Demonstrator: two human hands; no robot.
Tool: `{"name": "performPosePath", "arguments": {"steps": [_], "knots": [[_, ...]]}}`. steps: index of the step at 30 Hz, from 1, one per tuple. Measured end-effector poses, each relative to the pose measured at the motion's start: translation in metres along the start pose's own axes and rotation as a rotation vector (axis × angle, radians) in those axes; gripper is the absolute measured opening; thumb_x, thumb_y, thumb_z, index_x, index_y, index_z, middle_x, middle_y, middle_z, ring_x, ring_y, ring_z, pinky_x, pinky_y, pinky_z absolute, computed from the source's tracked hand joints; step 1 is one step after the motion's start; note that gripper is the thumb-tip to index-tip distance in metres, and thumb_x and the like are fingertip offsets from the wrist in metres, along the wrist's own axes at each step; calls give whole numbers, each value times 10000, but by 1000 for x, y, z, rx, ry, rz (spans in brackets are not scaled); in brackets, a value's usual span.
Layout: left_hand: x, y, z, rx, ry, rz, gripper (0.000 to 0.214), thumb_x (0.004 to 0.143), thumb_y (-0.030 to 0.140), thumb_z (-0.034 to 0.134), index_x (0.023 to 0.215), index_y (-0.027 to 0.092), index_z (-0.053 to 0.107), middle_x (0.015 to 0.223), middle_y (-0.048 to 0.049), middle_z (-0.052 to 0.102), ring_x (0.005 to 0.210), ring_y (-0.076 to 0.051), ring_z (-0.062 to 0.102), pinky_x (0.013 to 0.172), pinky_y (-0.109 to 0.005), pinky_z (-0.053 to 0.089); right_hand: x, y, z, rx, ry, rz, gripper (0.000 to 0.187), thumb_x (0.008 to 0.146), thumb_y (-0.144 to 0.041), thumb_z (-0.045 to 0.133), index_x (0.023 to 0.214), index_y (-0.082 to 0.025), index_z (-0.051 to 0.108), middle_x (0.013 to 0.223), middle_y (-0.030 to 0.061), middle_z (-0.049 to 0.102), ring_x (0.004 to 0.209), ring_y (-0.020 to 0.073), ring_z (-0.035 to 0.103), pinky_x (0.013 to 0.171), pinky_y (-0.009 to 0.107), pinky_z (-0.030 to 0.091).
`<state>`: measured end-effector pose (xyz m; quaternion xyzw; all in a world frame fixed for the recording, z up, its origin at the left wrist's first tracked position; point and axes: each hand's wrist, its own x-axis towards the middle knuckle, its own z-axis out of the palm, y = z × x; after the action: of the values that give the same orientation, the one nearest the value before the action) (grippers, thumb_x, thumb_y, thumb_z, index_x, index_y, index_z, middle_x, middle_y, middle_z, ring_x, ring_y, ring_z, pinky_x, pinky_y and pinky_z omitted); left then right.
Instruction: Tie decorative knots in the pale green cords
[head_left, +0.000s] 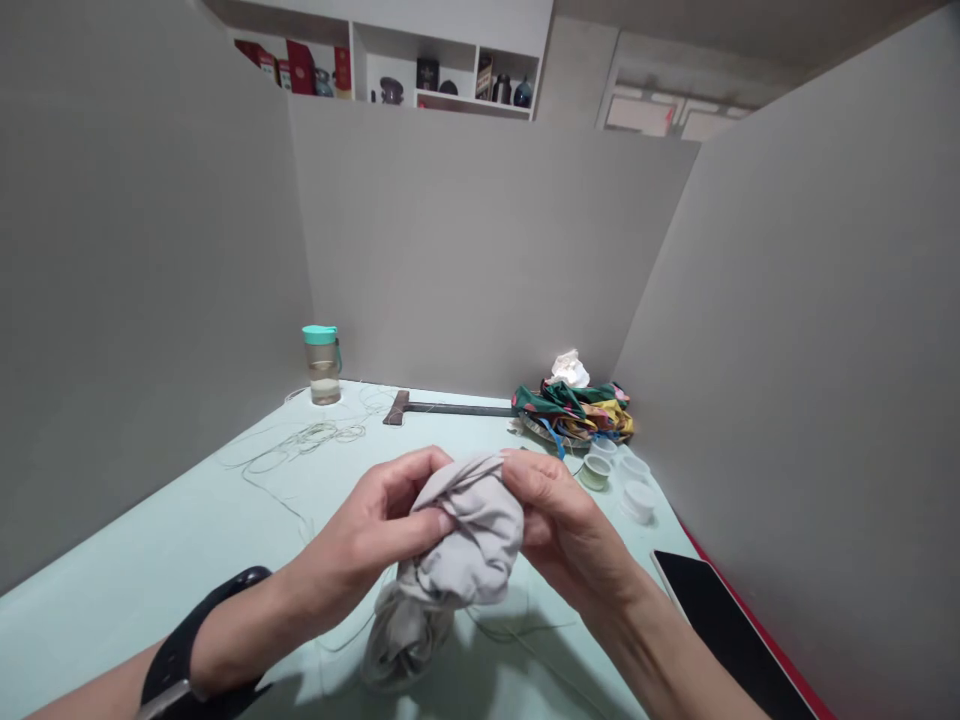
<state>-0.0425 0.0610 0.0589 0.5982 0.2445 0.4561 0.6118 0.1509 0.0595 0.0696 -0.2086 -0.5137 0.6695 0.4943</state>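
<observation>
Left hand (367,535) and right hand (562,515) grip a bunched grey cloth (480,545) over the table (135,580); a teal-lidded bottle (323,365) stands beyond.

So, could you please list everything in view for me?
Table: one, pale green, below
Grey cloth: one, grey, front centre
Loose string: uncounted, pale, across table
Bottle: one, clear with turquoise lid, far left
Long-handled tool: one, dark, far edge
Patterned cloth: uncounted, mainly green and yellow, far right
Crumpled wad: one, white, by patterned cloth
Small tubs: at least four, mostly clear, right
Tablet: one, black-faced, near right
Red strip: one, red, beside tablet
Panels: three, grey, around table
Shelf: one, white, beyond panels, holding small items
Wristband: one, black, left wrist
Left hand: one, bare, gripping grey cloth
Right hand: one, bare, gripping grey cloth
</observation>
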Motion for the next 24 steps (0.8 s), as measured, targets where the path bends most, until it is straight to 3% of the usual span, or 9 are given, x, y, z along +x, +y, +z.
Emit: {"name": "performPosePath", "arguments": {"steps": [3,5,7,11,14,16,19,24], "knots": [[5,-1,2,68,85,119,128,855,124,807,889,237,758,812,32,630,729,-126,523,636,-183,421,-1,1,-1,-38,-4,23,491,814,-595,839,663,-158,675,626,-3,504,587,118,379,560,251,342],[6,0,2,86,74,138,142,857,104,818,912,235,809,886,10,668,822,-145,568,728,-196,455,-1,1,-1,-64,12,30,514,791,-617,849,662,-165,642,628,-7,496,588,120,387,557,252,332],[5,1,0,45,-9,89,56,841,204,872,877,209,829,872,-19,688,824,-173,599,744,-236,482,-1,0,-1,-91,51,14,501,781,-616,860,706,-168,646,661,-9,515,606,119,406,573,246,340],[0,5,-5,-117,-222,-91,364,748,510,932,790,163,829,725,-45,680,657,-172,588,634,-267,471,2,0,-1,-186,130,-50,422,845,-572,830,782,-187,672,697,-29,534,626,112,425,596,235,340],[-2,8,-4,-183,-267,-142,399,739,536,920,881,169,853,740,-50,698,639,-168,609,634,-264,495,4,-1,-2,-322,168,-117,309,888,-489,818,849,-194,731,813,-7,617,748,133,502,681,241,384],[-1,10,-3,-193,-236,-101,411,763,502,909,1057,220,849,788,-35,721,679,-177,646,715,-285,550,2,-6,-2,-414,191,-159,241,922,-443,790,902,-207,742,877,-3,633,832,148,521,743,247,398],[2,12,0,-145,-158,-17,453,823,394,904,1245,274,791,877,-32,758,780,-197,700,802,-294,583,-5,-18,0,-506,158,-159,278,971,-488,718,913,-217,710,842,-11,593,819,161,519,713,264,391],[4,8,5,-67,6,83,330,896,325,869,1211,260,795,946,-40,783,849,-190,703,772,-254,581,-13,-27,7,-749,118,-166,272,860,-344,826,741,-202,628,701,-31,530,663,139,430,571,281,292]]}}
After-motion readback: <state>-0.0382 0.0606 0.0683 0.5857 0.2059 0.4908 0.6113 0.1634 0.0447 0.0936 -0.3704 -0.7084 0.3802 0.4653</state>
